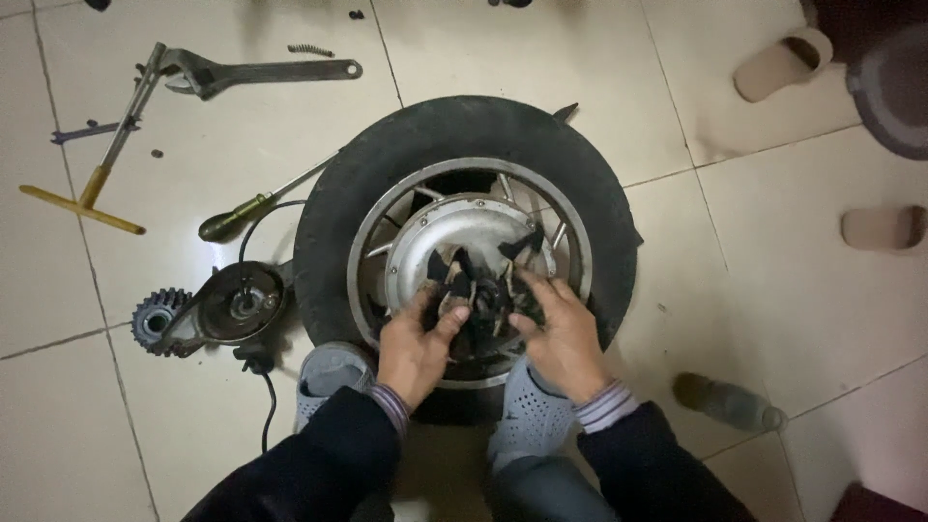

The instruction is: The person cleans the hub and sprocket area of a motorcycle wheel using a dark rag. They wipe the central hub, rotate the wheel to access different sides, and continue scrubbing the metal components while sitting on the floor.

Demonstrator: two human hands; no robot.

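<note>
Both hands [488, 333] in wheel hub [464, 237], black rags [483, 280]

Single head camera, looking steeply down, close over floor [735, 319]

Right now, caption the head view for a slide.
Both hands, left and right, grip dark parts in a wheel hub on tiled floor.

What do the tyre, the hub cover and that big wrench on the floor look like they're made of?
Tyre: matte black rubber, dull and dusty. Hub cover: bare silvery metal, probably aluminium or steel, with a soft sheen and grime. Wrench: grey steel by its look, worn and unpainted.
</note>
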